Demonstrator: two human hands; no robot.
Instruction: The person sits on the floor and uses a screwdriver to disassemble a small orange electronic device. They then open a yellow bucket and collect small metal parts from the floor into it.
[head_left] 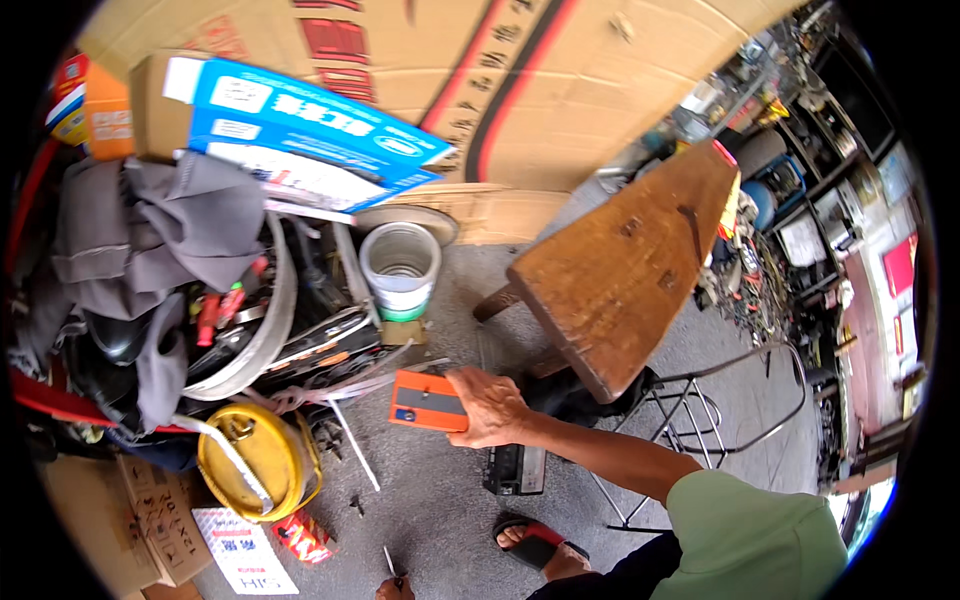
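My right hand (492, 408) reaches in from the lower right and grips the right end of a flat orange box (428, 401). A grey strip and a small blue patch show on the box's upper face. It is held above the concrete floor, left of the wooden bench. At the bottom edge my left hand (395, 590) is only partly in view, closed on a thin tool (389, 560) with a slim metal shaft and a dark handle. The frame does not show the tool's exact kind. The hands are well apart.
A wooden bench (625, 265) stands ahead on the right, near a metal chair frame (735, 390). Below the orange box sits a black battery (515, 472). On the left are a yellow bucket (250, 465), a white tub (400, 260) and a red packet (303, 537). Large cardboard (560, 120) lies behind.
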